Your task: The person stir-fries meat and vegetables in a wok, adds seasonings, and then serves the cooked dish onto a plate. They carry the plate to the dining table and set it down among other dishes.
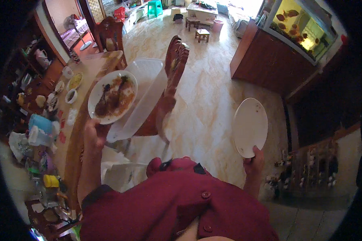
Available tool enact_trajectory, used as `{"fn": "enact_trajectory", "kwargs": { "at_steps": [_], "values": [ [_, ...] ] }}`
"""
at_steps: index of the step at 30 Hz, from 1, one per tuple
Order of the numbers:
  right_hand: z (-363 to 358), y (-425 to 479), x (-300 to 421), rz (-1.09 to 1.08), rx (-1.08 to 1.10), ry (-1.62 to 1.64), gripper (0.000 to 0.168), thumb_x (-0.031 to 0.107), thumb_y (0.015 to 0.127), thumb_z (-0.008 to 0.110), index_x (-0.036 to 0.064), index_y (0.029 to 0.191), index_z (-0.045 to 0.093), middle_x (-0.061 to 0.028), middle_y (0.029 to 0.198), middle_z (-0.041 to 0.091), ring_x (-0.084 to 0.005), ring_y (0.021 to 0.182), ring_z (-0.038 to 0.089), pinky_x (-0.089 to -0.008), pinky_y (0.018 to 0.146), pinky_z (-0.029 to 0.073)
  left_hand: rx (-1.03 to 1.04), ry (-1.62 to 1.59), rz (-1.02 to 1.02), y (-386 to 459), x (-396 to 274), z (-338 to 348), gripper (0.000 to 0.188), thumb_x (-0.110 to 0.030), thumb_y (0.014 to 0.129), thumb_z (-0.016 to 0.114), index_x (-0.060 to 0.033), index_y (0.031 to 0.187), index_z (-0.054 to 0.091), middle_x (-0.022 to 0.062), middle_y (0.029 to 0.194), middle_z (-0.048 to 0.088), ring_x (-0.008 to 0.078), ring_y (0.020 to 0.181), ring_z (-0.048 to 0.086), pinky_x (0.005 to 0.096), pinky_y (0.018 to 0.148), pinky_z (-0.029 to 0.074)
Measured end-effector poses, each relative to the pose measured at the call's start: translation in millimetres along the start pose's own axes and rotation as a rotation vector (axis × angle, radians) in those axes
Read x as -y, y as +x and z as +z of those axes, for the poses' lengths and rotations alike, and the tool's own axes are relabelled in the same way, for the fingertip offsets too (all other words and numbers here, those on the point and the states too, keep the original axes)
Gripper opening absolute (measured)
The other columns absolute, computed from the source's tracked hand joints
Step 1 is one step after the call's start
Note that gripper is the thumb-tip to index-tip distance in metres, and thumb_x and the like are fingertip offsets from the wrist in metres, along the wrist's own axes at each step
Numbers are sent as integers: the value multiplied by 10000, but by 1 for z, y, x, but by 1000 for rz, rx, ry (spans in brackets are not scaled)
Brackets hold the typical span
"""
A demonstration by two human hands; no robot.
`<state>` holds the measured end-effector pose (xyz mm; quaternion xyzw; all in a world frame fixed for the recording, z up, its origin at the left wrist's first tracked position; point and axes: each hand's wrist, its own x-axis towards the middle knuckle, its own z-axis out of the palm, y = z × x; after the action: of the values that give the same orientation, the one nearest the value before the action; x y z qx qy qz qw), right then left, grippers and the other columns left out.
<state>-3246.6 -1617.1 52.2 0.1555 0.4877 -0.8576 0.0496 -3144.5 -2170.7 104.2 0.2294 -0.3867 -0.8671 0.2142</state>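
My left hand [95, 134] grips the lower rim of a white plate [134, 81] at the left. Brown, saucy food [111, 101] with dark green bits covers most of that plate. A translucent plastic tub or cover [147, 87] is just behind it, over the chair seat; whether my hand touches it, I cannot tell. On the right, my right hand [255, 159] pinches the lower edge of a white oval plate [250, 126], held tilted over the floor. A few small brown specks mark its surface.
A wooden dining table [93, 64] along the left bears a dish of yellow food [75, 80] and a small white bowl [71, 96]. Carved wooden chairs [176, 60] [108, 36] stand beside it. An aquarium cabinet [265, 57] is at right; low stools [202, 34] are farther off.
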Motion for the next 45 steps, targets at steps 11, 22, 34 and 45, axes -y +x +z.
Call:
{"fn": "enact_trajectory", "kwargs": {
  "at_steps": [11,22,34,45],
  "values": [
    [-44,327,95,-159,-439,-133,268,304,885,580,76,1023,552,-14,773,559,-94,458,388,-222,386,316,-142,-27,165,253,75,178,422,-40,793,463,75,1198,491,192,1179,579,328,1078,592,478,948,500],
    [149,688,178,-75,82,-350,251,253,889,557,96,1082,524,-29,850,573,-100,541,454,-230,425,334,-664,-64,410,360,96,279,335,-54,796,515,101,1093,516,213,1006,626,326,787,671,416,666,610],
    [452,904,65,-818,985,-1063,347,96,750,638,9,1073,549,-176,877,612,-345,797,569,-425,696,478,-848,-119,551,513,62,266,363,-43,791,472,132,1109,473,255,954,619,339,721,662,350,578,590],
    [741,959,-24,291,1069,-709,288,277,898,553,25,1036,531,-62,822,576,-134,559,522,-245,432,417,-1022,-188,514,664,38,233,389,-22,788,481,111,1153,471,233,997,600,354,796,652,387,614,598]
  ]
}}
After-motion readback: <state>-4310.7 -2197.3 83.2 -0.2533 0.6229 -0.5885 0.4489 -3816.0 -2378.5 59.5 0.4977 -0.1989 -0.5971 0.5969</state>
